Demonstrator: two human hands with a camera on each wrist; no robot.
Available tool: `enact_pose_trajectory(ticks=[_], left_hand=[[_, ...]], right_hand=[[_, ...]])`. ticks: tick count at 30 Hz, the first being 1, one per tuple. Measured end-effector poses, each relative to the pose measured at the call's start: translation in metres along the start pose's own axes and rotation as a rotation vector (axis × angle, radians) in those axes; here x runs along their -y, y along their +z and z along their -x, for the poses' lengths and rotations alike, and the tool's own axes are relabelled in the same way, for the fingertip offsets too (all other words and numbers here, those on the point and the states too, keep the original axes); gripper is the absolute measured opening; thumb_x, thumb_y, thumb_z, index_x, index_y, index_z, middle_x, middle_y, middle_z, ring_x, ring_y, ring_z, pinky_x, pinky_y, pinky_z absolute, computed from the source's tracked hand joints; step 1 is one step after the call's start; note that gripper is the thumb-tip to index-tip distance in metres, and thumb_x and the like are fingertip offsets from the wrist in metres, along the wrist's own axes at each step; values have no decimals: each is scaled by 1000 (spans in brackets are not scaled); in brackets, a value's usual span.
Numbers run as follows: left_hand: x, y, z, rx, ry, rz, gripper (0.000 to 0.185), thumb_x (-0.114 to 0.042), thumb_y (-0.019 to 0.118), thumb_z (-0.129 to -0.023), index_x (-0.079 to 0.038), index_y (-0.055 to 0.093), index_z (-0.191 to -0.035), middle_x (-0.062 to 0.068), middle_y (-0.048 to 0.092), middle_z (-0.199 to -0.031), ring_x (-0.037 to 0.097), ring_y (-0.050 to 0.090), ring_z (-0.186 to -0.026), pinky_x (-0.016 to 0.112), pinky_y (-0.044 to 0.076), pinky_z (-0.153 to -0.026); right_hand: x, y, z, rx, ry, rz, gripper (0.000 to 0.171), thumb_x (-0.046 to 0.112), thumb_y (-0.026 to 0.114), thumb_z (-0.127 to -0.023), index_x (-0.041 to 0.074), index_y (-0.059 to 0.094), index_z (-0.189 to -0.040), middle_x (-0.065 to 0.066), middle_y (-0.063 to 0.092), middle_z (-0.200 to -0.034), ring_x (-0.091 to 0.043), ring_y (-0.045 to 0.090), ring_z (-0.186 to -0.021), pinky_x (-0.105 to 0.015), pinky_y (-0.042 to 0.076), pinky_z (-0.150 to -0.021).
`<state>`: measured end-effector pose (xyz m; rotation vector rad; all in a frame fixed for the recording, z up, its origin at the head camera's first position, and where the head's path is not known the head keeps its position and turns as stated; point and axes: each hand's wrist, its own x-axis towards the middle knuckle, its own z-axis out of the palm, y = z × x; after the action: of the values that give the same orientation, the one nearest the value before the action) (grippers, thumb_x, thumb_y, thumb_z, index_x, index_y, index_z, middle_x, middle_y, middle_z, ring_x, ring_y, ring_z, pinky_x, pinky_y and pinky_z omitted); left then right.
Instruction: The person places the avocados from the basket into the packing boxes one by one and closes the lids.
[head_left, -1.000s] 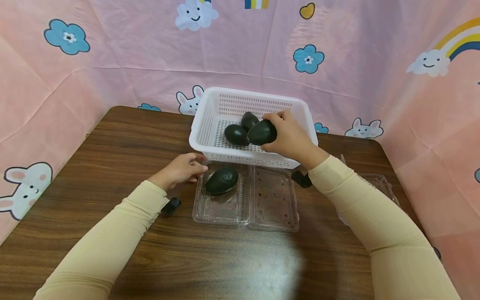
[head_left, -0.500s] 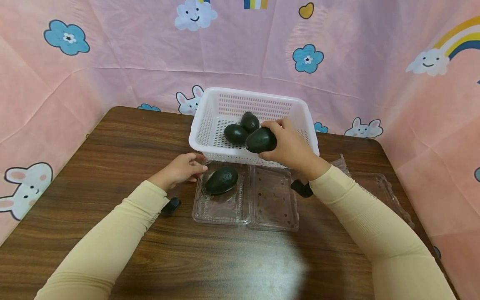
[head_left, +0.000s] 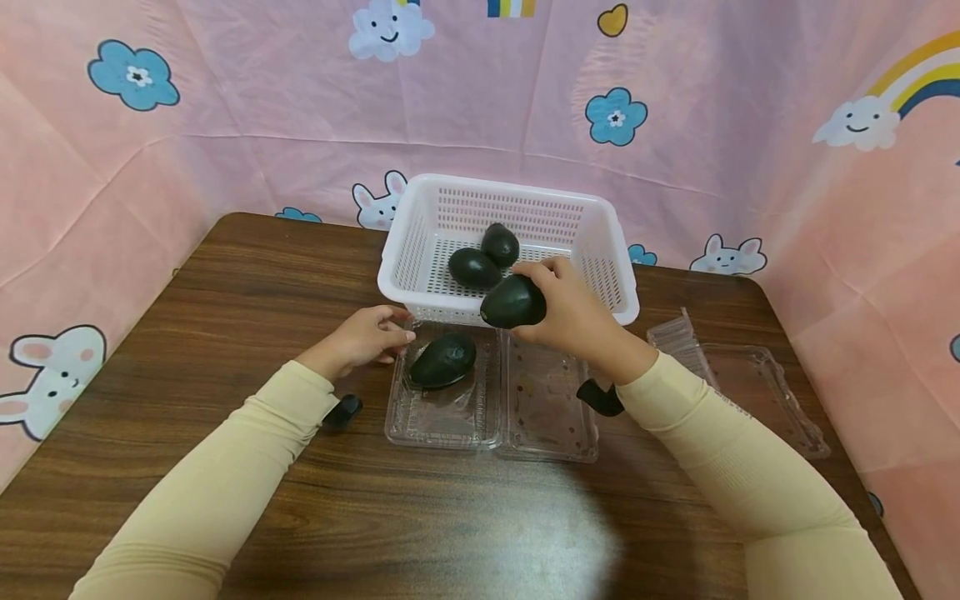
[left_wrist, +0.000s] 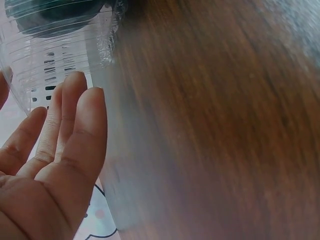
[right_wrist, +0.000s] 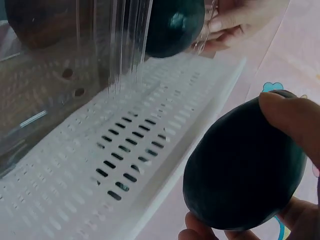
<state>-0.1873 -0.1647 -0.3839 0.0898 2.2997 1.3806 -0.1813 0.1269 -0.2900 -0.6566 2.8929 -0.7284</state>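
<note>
Above the near rim of the white basket [head_left: 420, 293], the right hand [head_left: 573, 312] grips a dark avocado [head_left: 513, 302] with curled fingers, its long axis lying left-right, the narrower end toward the left. Left hand [head_left: 363, 337] rests with relaxed fingers against the clear clamshell tray [head_left: 551, 433] on the table [head_left: 225, 283], where another avocado [head_left: 443, 361] lies.

A makeshift staged tabletop set rather than a lived-in room: a wooden table [head_left: 225, 333] hemmed on three sides by a pink cartoon-print backdrop [head_left: 262, 108] of bunnies, clouds and rainbows that hides whatever lies beyond.
</note>
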Motion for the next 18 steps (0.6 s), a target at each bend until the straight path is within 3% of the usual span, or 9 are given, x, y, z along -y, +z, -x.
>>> enact_pose_trajectory(ticks=[18], left_hand=[[-6, 0, 5, 6, 17, -23, 50, -16, 54, -99, 6, 38, -142, 25, 62, -117, 30, 60, -104, 40, 53, -83]], right_hand=[[13, 13, 19, 33, -75, 32, 76, 22, 84, -74, 16, 48, -141, -19, 39, -134, -34, 54, -109, -48, 49, -90]])
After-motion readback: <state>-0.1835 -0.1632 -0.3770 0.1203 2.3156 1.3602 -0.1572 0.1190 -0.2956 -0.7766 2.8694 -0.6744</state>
